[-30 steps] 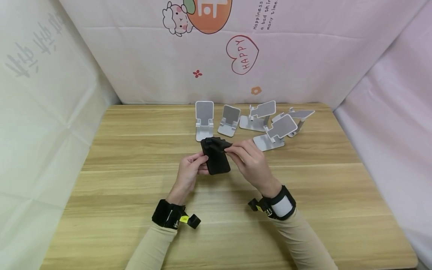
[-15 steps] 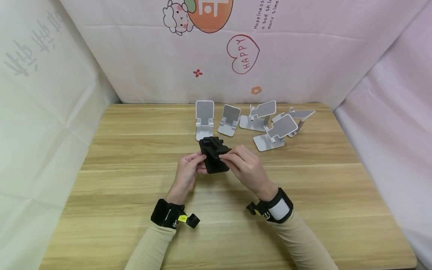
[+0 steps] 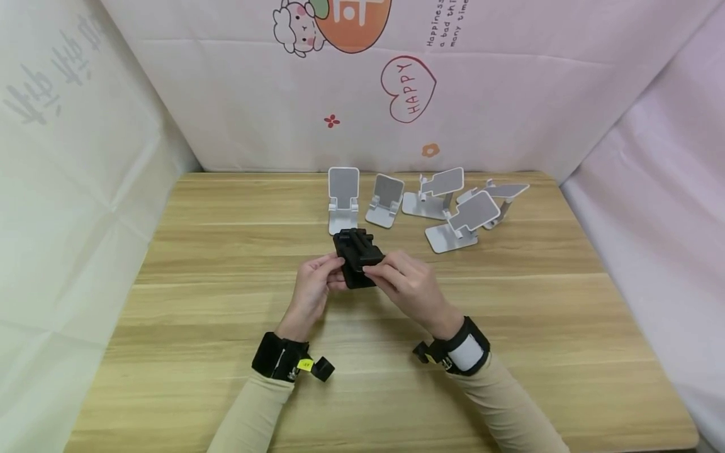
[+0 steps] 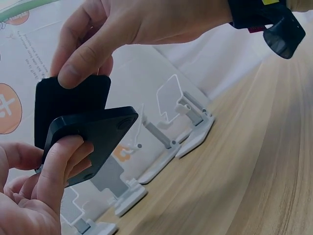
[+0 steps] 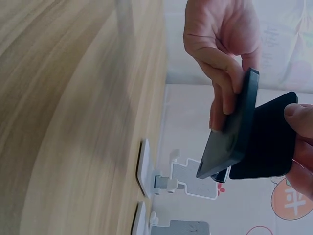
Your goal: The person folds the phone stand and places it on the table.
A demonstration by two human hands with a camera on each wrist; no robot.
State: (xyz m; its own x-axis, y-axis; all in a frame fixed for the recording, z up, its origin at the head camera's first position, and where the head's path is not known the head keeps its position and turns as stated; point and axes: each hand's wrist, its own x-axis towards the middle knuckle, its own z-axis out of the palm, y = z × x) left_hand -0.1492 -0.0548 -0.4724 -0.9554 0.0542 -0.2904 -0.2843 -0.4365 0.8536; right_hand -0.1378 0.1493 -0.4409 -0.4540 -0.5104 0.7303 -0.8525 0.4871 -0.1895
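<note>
It looks like a small recording booth here: wood-grain worktop (image 3: 215, 264), pale cloth (image 3: 238, 107) hung round three sides, cartoon prints (image 3: 354, 28) across the back, wrist cameras (image 3: 323, 369) strapped on!

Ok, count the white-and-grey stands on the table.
5, left to right in the head view: leftmost stand, second stand, third stand, fourth stand set closest to the camera, and rightmost stand, partly hidden behind the fourth. No others show.

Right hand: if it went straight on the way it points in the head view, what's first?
Most likely the black stand, which the right hand pinches. Just past it in that line is the left hand, gripping the other side; depth is unclear from this view.
</note>
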